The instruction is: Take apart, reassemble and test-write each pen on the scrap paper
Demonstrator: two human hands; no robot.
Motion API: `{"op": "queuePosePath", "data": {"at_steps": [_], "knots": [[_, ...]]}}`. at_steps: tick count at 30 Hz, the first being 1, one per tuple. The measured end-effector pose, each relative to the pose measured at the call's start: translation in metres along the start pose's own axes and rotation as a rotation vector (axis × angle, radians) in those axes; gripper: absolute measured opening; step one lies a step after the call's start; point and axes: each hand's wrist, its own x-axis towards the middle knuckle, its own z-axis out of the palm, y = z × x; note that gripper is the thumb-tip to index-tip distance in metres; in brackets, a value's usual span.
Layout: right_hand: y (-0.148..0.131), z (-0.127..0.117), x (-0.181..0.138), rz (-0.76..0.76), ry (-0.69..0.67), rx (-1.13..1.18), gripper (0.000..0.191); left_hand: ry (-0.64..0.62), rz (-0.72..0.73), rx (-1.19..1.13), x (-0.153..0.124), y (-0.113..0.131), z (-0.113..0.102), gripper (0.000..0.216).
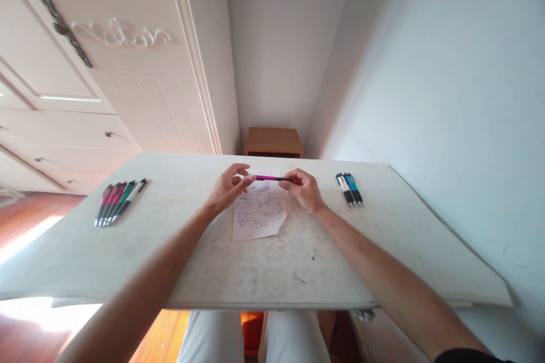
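Note:
A magenta pen [266, 178] with black ends lies level between my two hands, above a sheet of paper [259, 215] covered in dense scribbles. My left hand [233, 184] pinches the pen's left end between thumb and finger. At its right end, the dark grip is held in the fingers of my right hand [303, 188]. The paper rests on the white table [204, 272], its upper part partly hidden by the hands and pen.
Several pens [119, 202] in magenta, green and white lie side by side at the table's left. At the right is another row of pens [350, 190], white and blue-green. Beyond the far edge stands a small wooden cabinet [273, 140]; a wardrobe [149, 96] rises at left, a wall [447, 96] at right.

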Motion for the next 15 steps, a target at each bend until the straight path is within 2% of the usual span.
{"op": "queuePosePath", "data": {"at_steps": [2, 6, 10, 15], "knots": [[0.0010, -0.0004, 0.0004, -0.005, 0.001, -0.006, 0.025, 0.020, 0.016, 0.014, 0.0005, 0.0005, 0.0000, 0.056], [0.0027, 0.0000, 0.0004, -0.011, -0.005, -0.019, 0.024, 0.002, 0.034, 0.117, 0.0014, 0.0008, -0.0004, 0.033], [0.0030, 0.0010, 0.0002, -0.011, -0.020, -0.014, 0.024, 0.005, 0.051, 0.196, 0.0010, 0.0012, -0.0016, 0.047], [0.0047, 0.0005, 0.0013, -0.018, -0.007, -0.003, 0.023, 0.055, -0.018, 0.189, 0.0017, -0.0015, -0.0029, 0.058]]}}
